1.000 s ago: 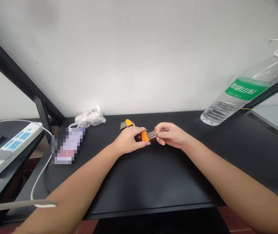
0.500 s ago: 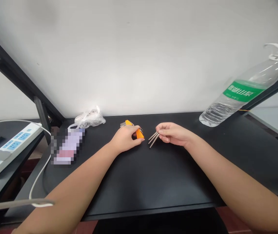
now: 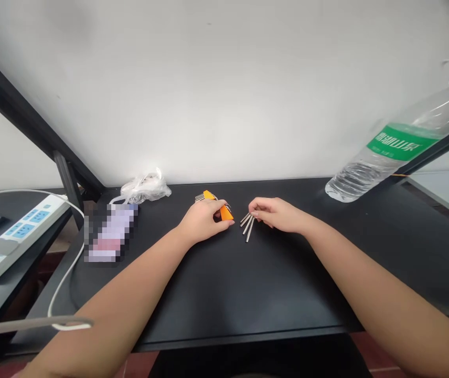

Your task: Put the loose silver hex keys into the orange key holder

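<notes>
Orange plastic shows under the left hand point(image 3: 203, 223), whose grip is closed around a small orange holder point(image 3: 224, 212) with thin metal keys sticking out at its far end. Just to its right, the right hand point(image 3: 275, 214) pinches the top ends of a few loose metal rods point(image 3: 247, 226), which fan down onto the black bench point(image 3: 248, 283). Hands sit close together near the bench's far edge by the white wall. Farther off: a plastic bag point(image 3: 145, 187), a power strip point(image 3: 20, 231) at left, a water bottle point(image 3: 397, 152) at right.
</notes>
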A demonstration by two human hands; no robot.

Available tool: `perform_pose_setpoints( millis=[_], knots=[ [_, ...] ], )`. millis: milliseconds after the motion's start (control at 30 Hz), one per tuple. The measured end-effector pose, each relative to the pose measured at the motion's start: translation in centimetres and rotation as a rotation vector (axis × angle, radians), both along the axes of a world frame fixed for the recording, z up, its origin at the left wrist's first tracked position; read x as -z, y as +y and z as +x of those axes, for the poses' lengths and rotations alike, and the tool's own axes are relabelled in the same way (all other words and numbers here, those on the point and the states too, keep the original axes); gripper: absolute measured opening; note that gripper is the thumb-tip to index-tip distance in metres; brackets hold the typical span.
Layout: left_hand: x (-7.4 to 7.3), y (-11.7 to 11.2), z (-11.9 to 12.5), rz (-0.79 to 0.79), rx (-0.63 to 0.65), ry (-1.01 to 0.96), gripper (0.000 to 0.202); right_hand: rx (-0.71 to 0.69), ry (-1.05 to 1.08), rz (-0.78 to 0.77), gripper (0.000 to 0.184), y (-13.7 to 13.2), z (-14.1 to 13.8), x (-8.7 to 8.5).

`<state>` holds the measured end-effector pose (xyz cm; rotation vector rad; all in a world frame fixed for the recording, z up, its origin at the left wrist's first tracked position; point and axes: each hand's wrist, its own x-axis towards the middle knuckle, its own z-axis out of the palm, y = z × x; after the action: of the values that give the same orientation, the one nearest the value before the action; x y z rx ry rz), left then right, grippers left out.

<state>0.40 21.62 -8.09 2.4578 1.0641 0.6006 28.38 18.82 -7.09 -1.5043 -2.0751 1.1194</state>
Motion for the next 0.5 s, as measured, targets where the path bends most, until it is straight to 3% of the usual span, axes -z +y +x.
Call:
perform_pose_setpoints(
  millis=[133,300,500],
  knots=[
    [-0.1,0.0,0.0,0.008,0.007,0.016,0.032,-0.08,-0.195,0.165,0.014,0.0,0.1,-0.6],
    [-0.4,0.0,0.1,0.006,0.014,0.017,0.032,-0.069,-0.341,0.268,0.011,0.3,0.6,-0.3],
    [-0.4,-0.1,0.1,0.002,0.02,0.02,0.033,-0.113,-0.348,0.277,0.012,0.4,1.2,-0.3]
  ],
)
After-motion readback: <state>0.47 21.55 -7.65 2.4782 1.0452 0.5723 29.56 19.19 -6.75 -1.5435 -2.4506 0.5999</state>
